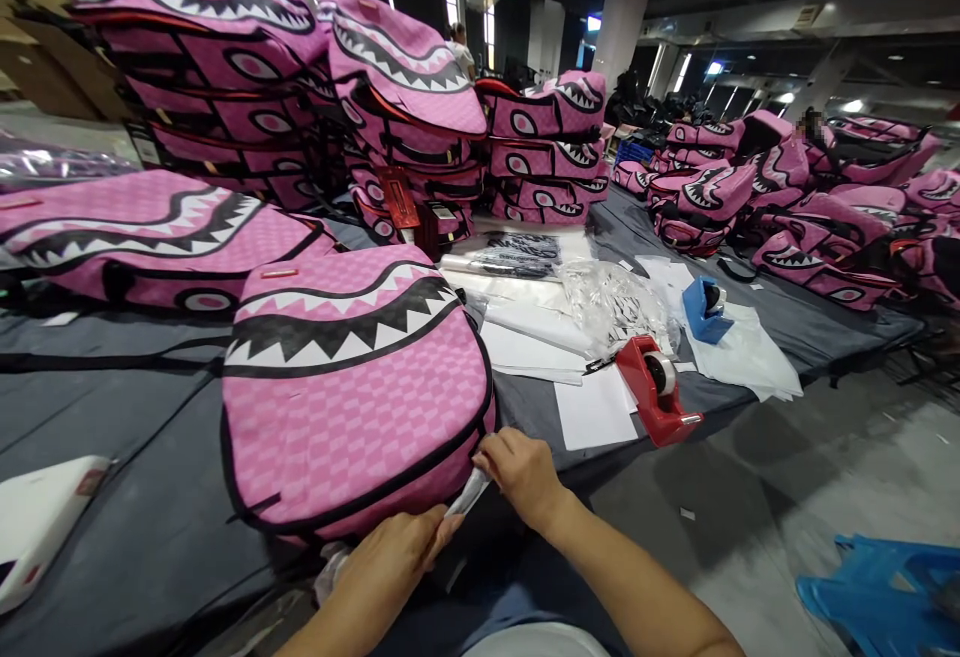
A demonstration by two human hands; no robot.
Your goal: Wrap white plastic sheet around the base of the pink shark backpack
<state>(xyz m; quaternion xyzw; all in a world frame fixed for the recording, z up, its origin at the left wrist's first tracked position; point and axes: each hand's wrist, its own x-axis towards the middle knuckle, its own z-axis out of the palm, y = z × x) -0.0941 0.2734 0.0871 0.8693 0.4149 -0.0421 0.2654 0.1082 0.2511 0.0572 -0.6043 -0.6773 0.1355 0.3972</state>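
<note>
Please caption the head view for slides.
Left hand and right hand hold a whitish strip beside a pink checkered shark-mouth backpack.

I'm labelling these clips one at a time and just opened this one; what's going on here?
A person's left hand and right hand hold a whitish strip between them at the near edge of a pink shark-mouth backpack lying on a dark-covered table. What the strip is made of is hard to tell. Similar backpacks are stacked behind. To the right, a red tape dispenser stands by white sheets, with a blue tape dispenser beyond it.
</note>
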